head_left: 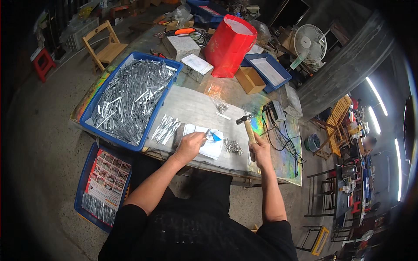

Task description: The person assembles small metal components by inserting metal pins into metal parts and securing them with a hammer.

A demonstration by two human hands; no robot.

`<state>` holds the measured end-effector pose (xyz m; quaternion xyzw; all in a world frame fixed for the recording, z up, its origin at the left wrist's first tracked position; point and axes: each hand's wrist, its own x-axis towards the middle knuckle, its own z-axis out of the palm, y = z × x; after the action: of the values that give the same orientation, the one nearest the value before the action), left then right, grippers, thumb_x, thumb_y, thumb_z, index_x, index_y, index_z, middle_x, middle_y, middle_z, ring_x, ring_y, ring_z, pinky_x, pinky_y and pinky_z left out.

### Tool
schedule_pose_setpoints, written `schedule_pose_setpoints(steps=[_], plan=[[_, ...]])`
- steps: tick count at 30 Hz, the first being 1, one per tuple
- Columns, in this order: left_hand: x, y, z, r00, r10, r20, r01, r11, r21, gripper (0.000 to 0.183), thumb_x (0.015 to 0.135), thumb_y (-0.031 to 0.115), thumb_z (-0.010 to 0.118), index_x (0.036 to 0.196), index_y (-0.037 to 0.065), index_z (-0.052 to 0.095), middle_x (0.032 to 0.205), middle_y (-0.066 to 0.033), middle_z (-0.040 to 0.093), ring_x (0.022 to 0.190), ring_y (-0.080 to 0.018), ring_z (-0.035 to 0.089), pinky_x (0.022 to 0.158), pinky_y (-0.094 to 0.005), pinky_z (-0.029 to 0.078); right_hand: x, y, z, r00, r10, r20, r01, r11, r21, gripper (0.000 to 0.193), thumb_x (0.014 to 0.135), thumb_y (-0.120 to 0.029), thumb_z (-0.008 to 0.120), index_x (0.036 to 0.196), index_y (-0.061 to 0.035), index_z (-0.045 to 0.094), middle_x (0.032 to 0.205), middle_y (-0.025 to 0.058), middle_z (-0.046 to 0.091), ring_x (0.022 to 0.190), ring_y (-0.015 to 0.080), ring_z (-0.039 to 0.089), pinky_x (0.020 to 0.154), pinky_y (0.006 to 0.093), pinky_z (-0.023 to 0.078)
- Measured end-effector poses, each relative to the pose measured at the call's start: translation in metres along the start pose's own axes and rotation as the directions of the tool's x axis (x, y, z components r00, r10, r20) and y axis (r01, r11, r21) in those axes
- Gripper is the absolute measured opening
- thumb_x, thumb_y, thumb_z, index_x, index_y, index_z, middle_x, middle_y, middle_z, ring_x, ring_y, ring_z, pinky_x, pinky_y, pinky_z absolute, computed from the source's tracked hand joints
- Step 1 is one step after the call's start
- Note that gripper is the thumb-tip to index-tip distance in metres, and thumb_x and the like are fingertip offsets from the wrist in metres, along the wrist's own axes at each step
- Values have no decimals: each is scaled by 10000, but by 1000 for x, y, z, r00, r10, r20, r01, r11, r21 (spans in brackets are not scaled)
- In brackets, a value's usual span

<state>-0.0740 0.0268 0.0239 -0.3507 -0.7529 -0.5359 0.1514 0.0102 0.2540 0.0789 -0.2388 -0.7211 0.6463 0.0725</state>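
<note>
My left hand (190, 145) pinches a small metal piece (207, 132) against a white sheet (213, 148) on the table. My right hand (260, 151) grips the wooden handle of a small hammer (244, 121), its metal head raised above the table. A little heap of small metal parts (233, 146) lies between the two hands. A row of loose metal strips (165, 128) lies just left of my left hand. The big blue tray (116, 76) at the left is full of the same metal strips.
A red bag (228, 45) stands at the table's far side, with a small cardboard box (250, 79) and a blue tray (270, 69) beside it. A black power strip with cables (277, 111) lies at the right. On the floor left sits another blue crate (100, 187).
</note>
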Motion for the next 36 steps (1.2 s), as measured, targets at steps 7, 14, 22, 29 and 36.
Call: schedule_pose_setpoints(steps=[7, 14, 22, 29, 36], plan=[[7, -1, -1, 968, -251, 4, 244, 934, -262, 60, 759, 38, 516, 780, -18, 508, 627, -80, 527, 556, -140, 534, 477, -254, 409, 47, 38, -2, 991, 133, 1, -132, 976, 171, 409, 738, -51, 478, 1145, -72, 437, 528, -19, 421, 349, 58, 345, 303, 192, 270], [11, 3, -4, 767, -620, 165, 506, 427, -749, 120, 820, 113, 487, 777, 3, 509, 685, -64, 551, 589, -105, 552, 535, -198, 474, 88, 51, -2, 992, 127, 21, -128, 946, 297, 343, 753, -40, 451, 1096, -30, 449, 531, 6, 457, 352, 73, 381, 296, 194, 296], [6, 13, -8, 709, -667, 227, 498, 247, -831, 124, 817, 135, 499, 762, 25, 485, 695, -71, 549, 596, -120, 556, 542, -217, 485, 111, 77, -5, 994, -73, -85, 56, 979, -194, 177, 743, -126, 484, 857, -9, 552, 565, 99, 520, 435, 174, 484, 394, 293, 379], [-2, 11, -8, 731, -653, 197, 465, 266, -844, 132, 818, 162, 499, 796, 32, 497, 717, -78, 559, 613, -139, 572, 550, -212, 485, 91, 69, 6, 912, -396, -110, 153, 575, -804, 221, 715, -189, 517, 852, -20, 558, 695, 204, 543, 660, 365, 533, 604, 440, 415], [-4, 14, -10, 737, -650, 185, 402, 201, -893, 122, 831, 143, 471, 835, 23, 493, 716, -87, 561, 624, -155, 580, 547, -213, 487, 50, 65, 11, 631, -764, -138, 438, 498, -748, 132, 722, -86, 522, 815, -4, 567, 692, 157, 528, 677, 303, 504, 584, 382, 403]])
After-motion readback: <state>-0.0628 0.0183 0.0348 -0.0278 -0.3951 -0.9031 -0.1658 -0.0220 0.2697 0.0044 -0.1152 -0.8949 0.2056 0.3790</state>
